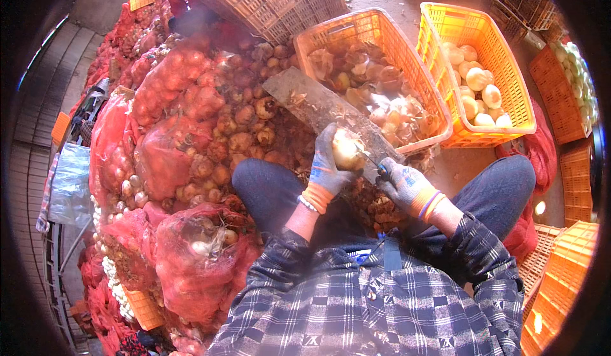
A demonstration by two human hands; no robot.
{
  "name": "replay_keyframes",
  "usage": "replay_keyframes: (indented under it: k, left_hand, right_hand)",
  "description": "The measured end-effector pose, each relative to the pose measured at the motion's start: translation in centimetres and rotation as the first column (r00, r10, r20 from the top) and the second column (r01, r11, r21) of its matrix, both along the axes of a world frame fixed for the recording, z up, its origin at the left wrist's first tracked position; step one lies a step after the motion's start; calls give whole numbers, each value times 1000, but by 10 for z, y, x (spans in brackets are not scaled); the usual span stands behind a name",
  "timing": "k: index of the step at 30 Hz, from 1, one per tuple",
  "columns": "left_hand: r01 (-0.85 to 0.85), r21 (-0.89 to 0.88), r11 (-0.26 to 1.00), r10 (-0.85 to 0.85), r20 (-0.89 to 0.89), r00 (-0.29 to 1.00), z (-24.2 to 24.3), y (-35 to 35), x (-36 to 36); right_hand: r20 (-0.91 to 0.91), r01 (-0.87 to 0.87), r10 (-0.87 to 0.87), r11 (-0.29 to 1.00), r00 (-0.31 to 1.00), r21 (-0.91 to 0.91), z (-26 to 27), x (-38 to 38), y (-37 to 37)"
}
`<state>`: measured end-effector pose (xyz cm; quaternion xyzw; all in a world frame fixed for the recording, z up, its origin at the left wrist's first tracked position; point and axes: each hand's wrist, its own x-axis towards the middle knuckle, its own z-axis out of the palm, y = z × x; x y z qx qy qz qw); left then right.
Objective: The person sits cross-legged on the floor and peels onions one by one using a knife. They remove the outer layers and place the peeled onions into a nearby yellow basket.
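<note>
My left hand (327, 162), in a grey work glove with an orange cuff, is closed around a partly peeled onion (347, 150). A small knife (369, 158) is in my gloved right hand (398, 180); its blade meets the right side of the onion, and most of its handle is hidden by my fingers. Both hands are above my lap, by the near end of a worn board (315, 103) strewn with skin scraps. Beyond the board, an orange plastic crate (305, 46) holds loose onion skins (367, 69). Peeled onions (477, 79) lie in a yellow-orange crate (520, 89) at the right.
Unpeeled onions (241, 141) are heaped left of my knees, beside red mesh sacks of onions (176, 151). Stacked crates (286, 3) stand at the back. More crates (563, 260) are at the lower right, near red netting (542, 151). A metal frame (59, 256) stands far left.
</note>
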<state>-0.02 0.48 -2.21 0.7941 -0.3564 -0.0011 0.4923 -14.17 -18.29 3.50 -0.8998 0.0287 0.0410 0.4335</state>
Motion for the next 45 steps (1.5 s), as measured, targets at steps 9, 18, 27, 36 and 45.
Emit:
replay_keyframes:
  k: [9, 18, 27, 36, 45]
  left_hand:
    - [23, 108, 994, -10, -116, 993, 4, 8, 27]
    - [-145, 236, 961, 127, 90, 988, 21, -8, 27]
    - [101, -120, 988, -155, -660, 735, 23, 7, 81]
    - [95, -221, 971, -216, -628, 748, -7, 17, 95]
    - [-15, -457, 889, -382, -760, 526, 8, 12, 54]
  right_hand:
    - [72, -4, 8, 998, 997, -60, -11, 33, 5]
    - [122, 31, -1, 968, 993, -249, -41, 52, 5]
    - [12, -37, 37, 998, 999, 58, -60, 90, 0]
    - [-393, 290, 165, 437, 905, 852, -37, 93, -1]
    - [318, 156, -257, 938, 913, 308, -30, 45, 3]
